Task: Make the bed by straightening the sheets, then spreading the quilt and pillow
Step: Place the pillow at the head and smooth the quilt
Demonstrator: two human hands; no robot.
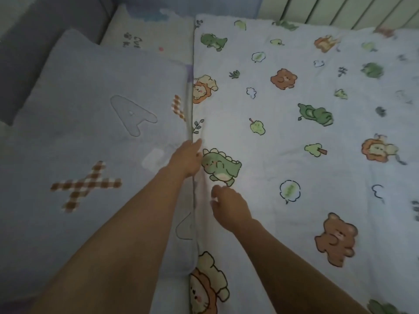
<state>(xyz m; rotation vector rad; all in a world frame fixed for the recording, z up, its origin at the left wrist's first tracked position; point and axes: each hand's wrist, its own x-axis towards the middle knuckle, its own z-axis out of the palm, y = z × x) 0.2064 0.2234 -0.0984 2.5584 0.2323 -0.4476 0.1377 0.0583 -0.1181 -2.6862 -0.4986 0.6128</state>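
Across the bed (147,32), the grey pillow (90,137) lies left and the animal-print quilt (294,137) spreads right, edges touching. My left hand (187,158) lies straight-fingered along that seam; my right hand (229,206) rests on the quilt, fingers loosely curled, seemingly gripping nothing.

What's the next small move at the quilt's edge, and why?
Probably smooth the quilt edge flat along the pillow: the left hand and right hand both sit at that seam, where the fabric looks slightly bunched, while the rest of the quilt lies spread.
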